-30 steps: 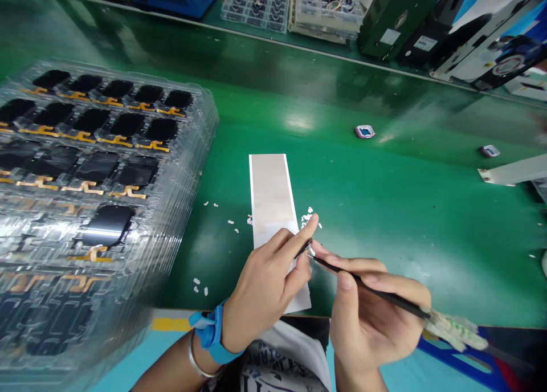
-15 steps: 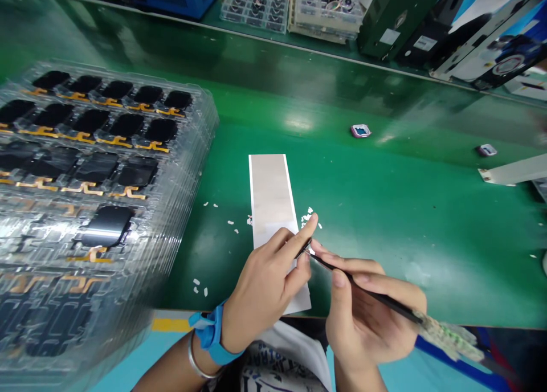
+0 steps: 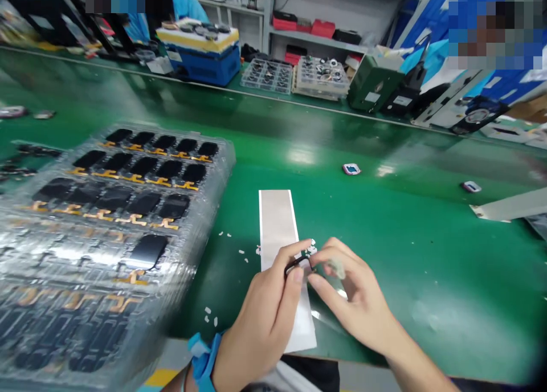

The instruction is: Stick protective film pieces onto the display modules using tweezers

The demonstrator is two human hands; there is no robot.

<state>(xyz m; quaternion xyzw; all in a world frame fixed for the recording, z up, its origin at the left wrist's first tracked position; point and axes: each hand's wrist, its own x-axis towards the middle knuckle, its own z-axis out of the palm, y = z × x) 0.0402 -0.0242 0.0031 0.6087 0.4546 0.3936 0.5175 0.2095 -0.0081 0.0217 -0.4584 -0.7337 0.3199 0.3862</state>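
Far left, a stacked clear tray of black screens with gold flex tails, by the green tabletop's front edge. Next, the left hand, grip clenched on a small curved black piece, above a pale strip. Just right, white flecks, then the right hand, loosely curled beside the piece, its grip unclear.

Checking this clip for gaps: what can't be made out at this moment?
Head view:
- Black piece in left hand: fingers hide most of it.
- Pale item in right hand: blurred, behind fingers.
- White flecks on bench: too small to identify.
- Near clear tray stack: blurred, cut off by lower edge.
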